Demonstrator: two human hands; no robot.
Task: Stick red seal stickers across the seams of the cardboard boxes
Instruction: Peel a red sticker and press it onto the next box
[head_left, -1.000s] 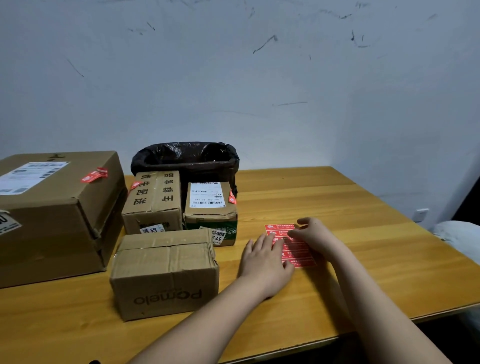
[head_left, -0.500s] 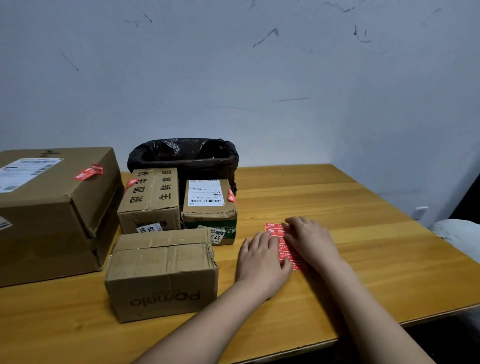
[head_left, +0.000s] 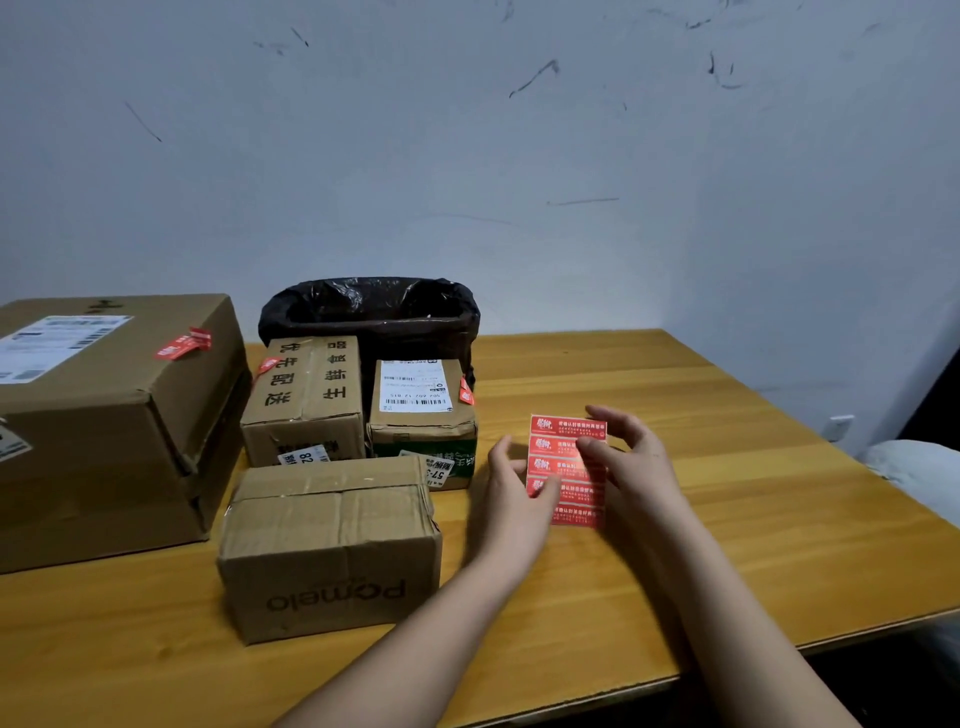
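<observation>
cardboard boxes (head_left: 332, 545) four, one red sticker sheet (head_left: 569, 470) pinched by left hand (head_left: 511, 499), right hand (head_left: 631, 457) fingers curled on it

left hand (head_left: 511, 493): bare, no glove, ring or watch | right hand (head_left: 631, 462): bare, no ring | forearms: bare up to frame edge, sleeves out of view

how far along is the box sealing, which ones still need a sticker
Three boxes already show a red seal: the large box, the box with printed characters and the green-bottomed box. In hand: the left hand and right hand hold the sticker sheet. Left: the Pomelo box, whose top seam shows no seal.
</observation>
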